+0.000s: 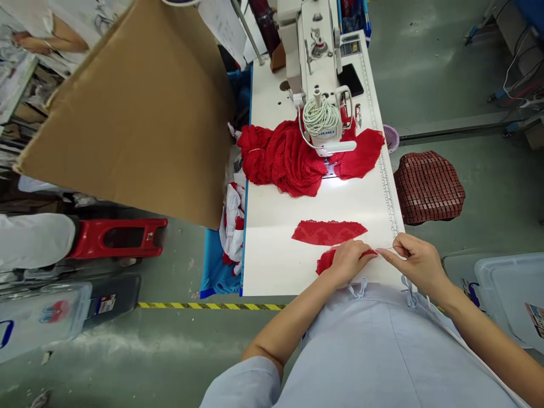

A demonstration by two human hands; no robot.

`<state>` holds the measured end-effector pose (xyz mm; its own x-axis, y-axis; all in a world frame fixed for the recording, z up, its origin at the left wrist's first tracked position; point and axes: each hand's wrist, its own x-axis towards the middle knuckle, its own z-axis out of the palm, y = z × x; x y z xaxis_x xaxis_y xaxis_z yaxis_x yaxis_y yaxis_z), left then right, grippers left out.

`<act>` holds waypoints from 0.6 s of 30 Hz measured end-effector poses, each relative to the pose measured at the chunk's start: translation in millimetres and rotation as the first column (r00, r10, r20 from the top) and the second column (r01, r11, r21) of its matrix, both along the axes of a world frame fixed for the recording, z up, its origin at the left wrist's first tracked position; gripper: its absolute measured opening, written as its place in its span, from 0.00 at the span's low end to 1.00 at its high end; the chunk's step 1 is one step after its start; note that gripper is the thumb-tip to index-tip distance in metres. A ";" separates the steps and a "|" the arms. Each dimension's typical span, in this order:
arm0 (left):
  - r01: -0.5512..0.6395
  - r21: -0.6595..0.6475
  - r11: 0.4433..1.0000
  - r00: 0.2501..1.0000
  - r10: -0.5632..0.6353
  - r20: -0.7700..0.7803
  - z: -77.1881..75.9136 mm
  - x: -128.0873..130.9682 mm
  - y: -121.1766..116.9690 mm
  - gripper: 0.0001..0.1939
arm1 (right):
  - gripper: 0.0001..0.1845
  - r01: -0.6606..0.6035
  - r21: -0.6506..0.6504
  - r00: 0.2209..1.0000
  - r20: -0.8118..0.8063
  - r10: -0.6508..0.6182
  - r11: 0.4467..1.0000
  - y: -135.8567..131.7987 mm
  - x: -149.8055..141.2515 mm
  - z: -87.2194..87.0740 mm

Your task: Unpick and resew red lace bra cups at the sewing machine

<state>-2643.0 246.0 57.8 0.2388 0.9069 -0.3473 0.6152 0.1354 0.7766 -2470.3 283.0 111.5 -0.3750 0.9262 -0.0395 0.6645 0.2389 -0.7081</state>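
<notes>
My left hand (348, 262) lies closed over a small red lace piece (326, 261) at the near edge of the white sewing table (276, 249). My right hand (419, 262) pinches the tip of the same piece, or a thin thread from it, beside the table's ruler strip (385, 170). A second flat red lace piece (328, 232) lies just beyond my hands. Farther back a heap of red lace (280, 158) sits under the white sewing machine (317, 68).
A large cardboard sheet (136, 107) leans at the left of the table. A red beaded seat cushion (429, 186) is on the right, a clear plastic bin (510, 289) near it. White and red fabric (232, 221) hangs off the table's left edge. A red stool (117, 237) stands on the floor.
</notes>
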 end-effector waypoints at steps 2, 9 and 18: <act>-0.019 -0.051 0.998 0.993 0.024 0.112 6.1 2.6 -3.2 0.18 | 0.27 0.079 0.120 0.997 0.009 -0.080 0.990 -1.1 -0.2 -2.7; 0.040 -0.149 0.988 0.956 0.006 0.294 42.3 -1.1 -20.7 0.17 | 0.17 0.288 0.255 0.868 0.337 -0.364 0.923 27.1 54.0 -34.4; -0.331 -0.755 0.566 0.313 0.821 0.478 27.9 -34.9 -11.8 0.21 | 0.24 0.402 -0.511 0.915 0.262 -0.308 0.760 22.7 187.1 -73.3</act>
<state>-2677.9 234.2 85.8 0.0838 0.6822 -0.7263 -0.5434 0.6423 0.5406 -2283.2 305.7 38.2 0.0309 0.7968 -0.6035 0.7335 -0.4283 -0.5278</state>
